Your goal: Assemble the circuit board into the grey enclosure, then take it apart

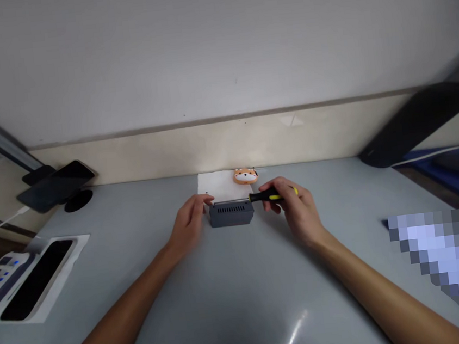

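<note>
Pinching the screwdriver (265,195) by its handle, your right hand (306,216) holds the shaft alongside the slotted box (231,217) – likely for control. The box rests on the table (233,281); your left hand (186,223) curves its fingers near the tip – whether pinching anything, I can't tell.

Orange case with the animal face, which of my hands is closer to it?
Your right. The right hand, holding the screwdriver, is just to the right and nearer you than the orange case; the left hand is farther off, beside the gray box's left end.
</note>
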Demonstrator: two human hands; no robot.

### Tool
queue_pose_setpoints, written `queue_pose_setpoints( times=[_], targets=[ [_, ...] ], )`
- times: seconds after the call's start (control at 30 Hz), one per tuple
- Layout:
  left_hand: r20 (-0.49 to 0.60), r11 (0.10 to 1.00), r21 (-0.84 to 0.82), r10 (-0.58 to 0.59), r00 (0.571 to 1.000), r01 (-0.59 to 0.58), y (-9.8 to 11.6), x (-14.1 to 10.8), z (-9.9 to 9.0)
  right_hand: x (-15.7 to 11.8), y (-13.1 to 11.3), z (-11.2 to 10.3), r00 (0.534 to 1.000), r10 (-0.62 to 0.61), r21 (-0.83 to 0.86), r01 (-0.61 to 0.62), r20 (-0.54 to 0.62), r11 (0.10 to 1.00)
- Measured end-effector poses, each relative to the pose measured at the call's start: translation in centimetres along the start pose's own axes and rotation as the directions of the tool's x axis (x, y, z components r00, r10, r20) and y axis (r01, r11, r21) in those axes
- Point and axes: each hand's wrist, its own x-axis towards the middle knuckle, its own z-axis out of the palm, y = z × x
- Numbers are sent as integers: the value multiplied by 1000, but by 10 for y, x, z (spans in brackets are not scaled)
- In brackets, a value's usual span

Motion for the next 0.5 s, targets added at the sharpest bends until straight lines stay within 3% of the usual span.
queue_pose_setpoints(
  times=[0.1,0.27,0.5],
  targets=[
    [-7,989,33,144,990,-144,5,-2,-4,0,-1,0,1000,1,7,-1,23,1000],
    [59,907,205,365,929,-369,4,-5,-8,1,2,1,999,18,19,-19,35,1000],
    [101,849,306,421,901,-431,-1,-6,-8,0,6,3,999,20,34,-21,43,999]
  ],
)
